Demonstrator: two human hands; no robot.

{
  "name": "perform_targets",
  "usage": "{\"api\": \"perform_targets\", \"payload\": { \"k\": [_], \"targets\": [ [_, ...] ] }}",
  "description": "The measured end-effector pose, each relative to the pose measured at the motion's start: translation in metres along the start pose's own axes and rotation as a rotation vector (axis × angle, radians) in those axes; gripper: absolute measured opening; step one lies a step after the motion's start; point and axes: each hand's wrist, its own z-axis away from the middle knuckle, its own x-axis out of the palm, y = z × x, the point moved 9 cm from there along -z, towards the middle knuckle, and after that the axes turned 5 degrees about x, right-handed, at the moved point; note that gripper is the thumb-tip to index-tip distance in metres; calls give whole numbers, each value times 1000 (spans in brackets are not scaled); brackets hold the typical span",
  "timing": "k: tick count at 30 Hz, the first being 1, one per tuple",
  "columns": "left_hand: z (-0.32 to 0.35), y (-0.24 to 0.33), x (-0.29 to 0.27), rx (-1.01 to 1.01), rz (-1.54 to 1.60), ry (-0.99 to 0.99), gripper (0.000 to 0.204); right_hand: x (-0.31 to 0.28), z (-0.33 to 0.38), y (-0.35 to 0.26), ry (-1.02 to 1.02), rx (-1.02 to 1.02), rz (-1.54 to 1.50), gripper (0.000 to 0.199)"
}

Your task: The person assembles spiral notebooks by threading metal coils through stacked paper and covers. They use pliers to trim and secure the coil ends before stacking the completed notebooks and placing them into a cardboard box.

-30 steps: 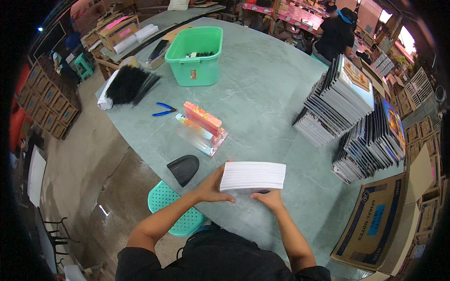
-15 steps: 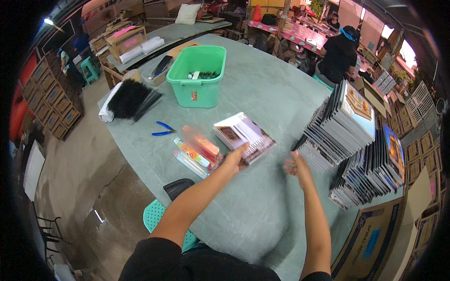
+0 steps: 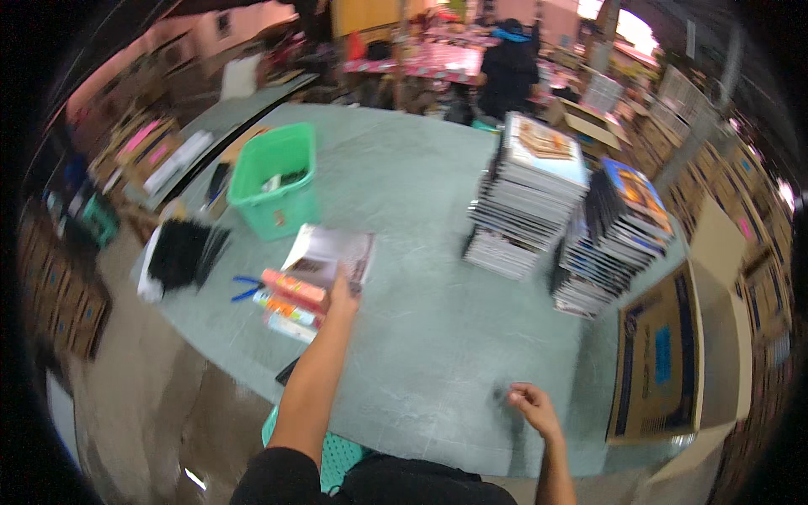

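Note:
My left hand (image 3: pixel 341 295) is closed on the near right edge of a spiral notebook (image 3: pixel 341 250) with a pale, pinkish-brown cover; motion blurs it, and I cannot tell if several are stacked. My right hand (image 3: pixel 534 408) is over the near right of the grey table, empty, its fingers loosely curled and a little apart. Just left of the notebook lie an orange-red packet (image 3: pixel 295 288), an orange and white packet (image 3: pixel 288 308) and blue-handled pliers (image 3: pixel 246 288).
A green plastic tub (image 3: pixel 273 189) stands behind the notebook. Black spiral wires (image 3: pixel 183 255) lie at the table's left. Tall notebook stacks (image 3: pixel 534 194) (image 3: pixel 619 227) rise on the right, beside an open cardboard box (image 3: pixel 661 362). A green stool (image 3: pixel 341 459) is below. Another person (image 3: pixel 509 71) sits beyond.
My view has turned to the right. My left hand and the notebook have come closer to the packets. My right hand has drawn back from the stacks toward me, its fingers more curled.

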Motion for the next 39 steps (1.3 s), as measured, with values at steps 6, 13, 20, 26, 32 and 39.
{"api": "perform_targets", "payload": {
  "k": [6,13,20,26,32,39],
  "targets": [
    [96,-59,26,-176,62,-378,55,-83,162,-96,461,-202,149,32],
    [206,23,69,270,-24,-648,42,-210,332,-141,1149,-421,488,25],
    [508,91,181,1039,-74,-1041,27,-403,367,-41,1133,-215,1113,74],
    [805,-24,259,1674,-560,-1212,26,-547,351,22,985,-446,1074,64],
    [899,-218,371,1229,-1328,-1695,31,-548,358,33,912,-735,1073,61],
    [749,-383,316,-123,-1856,-925,51,-560,355,32,805,-683,933,46]
  ]
}}
